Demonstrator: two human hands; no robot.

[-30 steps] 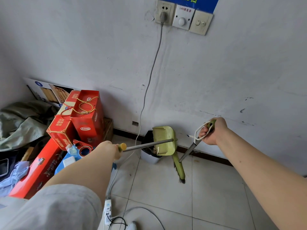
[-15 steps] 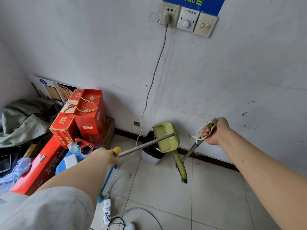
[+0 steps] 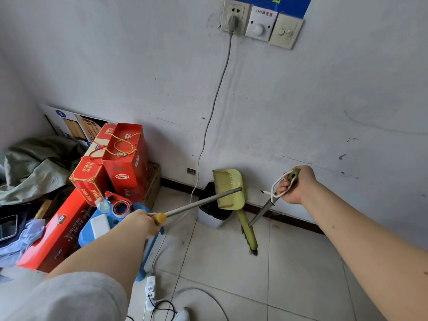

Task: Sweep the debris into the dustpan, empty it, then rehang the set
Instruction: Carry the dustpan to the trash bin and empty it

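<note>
Tipping green dustpan, frame centre, over black-lined bin, likely to empty it; left hand curled round yellow-capped handle end. Gripping broom handle top, right hand, brush parked on floor. Reading "1400" on wall dial, upper frame.

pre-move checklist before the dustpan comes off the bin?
1. Left hand grips dustpan handle: ok.
2. Right hand grips broom handle: ok.
3. Dustpan tipped up over bin: ok.
4. Dustpan fully emptied: cannot tell, little of its inside shows.
5. Cord loop free for rehanging: ok, it hangs loose at the right hand.
6. Hook for rehanging: cannot tell, none in view.
</note>
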